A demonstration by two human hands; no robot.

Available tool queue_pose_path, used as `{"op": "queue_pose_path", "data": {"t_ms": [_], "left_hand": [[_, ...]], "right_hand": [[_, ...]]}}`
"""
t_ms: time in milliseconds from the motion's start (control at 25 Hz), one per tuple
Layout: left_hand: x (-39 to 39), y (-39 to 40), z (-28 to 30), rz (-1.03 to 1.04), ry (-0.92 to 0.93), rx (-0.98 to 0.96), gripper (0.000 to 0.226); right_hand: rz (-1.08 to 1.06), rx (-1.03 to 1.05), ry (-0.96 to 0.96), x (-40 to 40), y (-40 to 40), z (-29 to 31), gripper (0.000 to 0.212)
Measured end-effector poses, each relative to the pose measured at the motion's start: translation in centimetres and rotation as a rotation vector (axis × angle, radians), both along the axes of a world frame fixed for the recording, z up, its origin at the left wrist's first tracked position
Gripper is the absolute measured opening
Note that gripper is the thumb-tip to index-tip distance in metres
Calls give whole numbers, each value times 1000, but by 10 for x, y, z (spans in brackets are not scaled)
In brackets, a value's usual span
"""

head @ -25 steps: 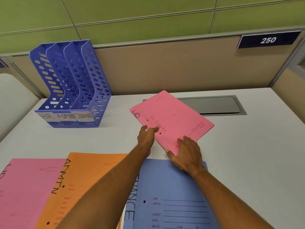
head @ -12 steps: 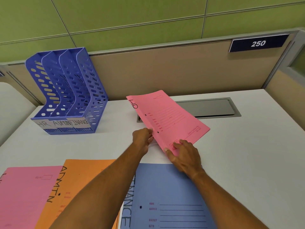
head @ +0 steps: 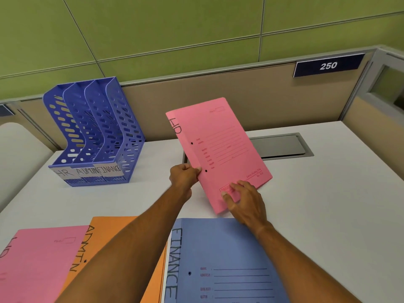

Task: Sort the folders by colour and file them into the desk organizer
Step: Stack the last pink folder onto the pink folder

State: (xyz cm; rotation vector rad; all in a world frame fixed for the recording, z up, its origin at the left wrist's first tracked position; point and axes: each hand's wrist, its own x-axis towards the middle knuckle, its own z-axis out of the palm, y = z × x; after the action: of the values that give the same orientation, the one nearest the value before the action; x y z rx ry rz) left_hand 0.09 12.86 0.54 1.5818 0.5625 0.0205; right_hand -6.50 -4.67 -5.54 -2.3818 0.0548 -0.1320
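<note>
Between left hand (head: pixel 183 176) and right hand (head: pixel 244 199), pink folder (head: pixel 218 149).

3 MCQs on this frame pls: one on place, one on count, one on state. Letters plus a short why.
1. Where does the desk organizer stand?
A. far left of the desk
B. far right of the desk
C. on the blue folder

2. How many pink folders are in view?
A. one
B. two
C. three

3. What is the state of the raised pink folder?
A. flat on the desk, untouched
B. filed in the organizer
C. held tilted up by both hands

Answers:
1 A: it sits at the far left, by the partition.
2 B: one is raised, and another pink folder lies at near left.
3 C: the left hand pinches its punched edge and the right hand holds its lower end.
</note>
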Motion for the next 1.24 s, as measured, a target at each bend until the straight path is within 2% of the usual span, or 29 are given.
{"op": "queue_pose_path", "data": {"t_ms": [360,680,960,1240], "left_hand": [[-15,65,32,-70,-103,122,5],[-46,184,57,-133,-177,150,7],[-86,302,67,-236,-109,118,12],[-128,376,45,-213,2,0,15]], "right_hand": [[-177,176,-139,-8,26,36,40],[-311,301,-173,-37,105,62,33],[-404,392,-105,-62,202,83,39],[-405,586,-8,-86,263,76,21]]}}
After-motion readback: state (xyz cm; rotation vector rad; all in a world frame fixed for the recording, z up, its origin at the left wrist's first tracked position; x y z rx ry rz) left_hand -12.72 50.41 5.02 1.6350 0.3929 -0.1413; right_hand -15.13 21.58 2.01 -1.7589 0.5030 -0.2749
